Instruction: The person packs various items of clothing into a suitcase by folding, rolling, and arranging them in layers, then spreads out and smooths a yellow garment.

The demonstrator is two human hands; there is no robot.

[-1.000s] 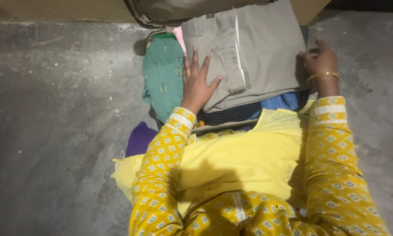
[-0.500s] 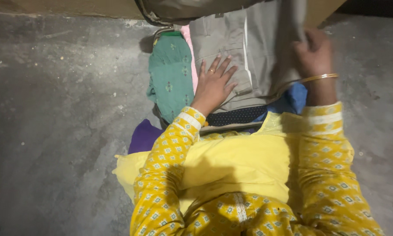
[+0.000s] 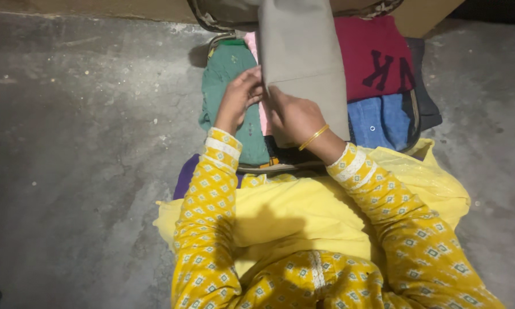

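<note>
The folded grey trousers (image 3: 303, 63) now stand narrower than a second ago, baring the maroon shirt (image 3: 375, 57) to their right; both hands, left hand (image 3: 240, 97) and right hand (image 3: 294, 117), grip the lower edge, so the folding appears well advanced.

Grey trousers (image 3: 303, 63) - maroon top (image 3: 372, 54)

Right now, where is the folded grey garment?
In the head view the folded grey garment sits at top centre, held by the left hand and right hand, between the green garment and the dark red garment.
</note>
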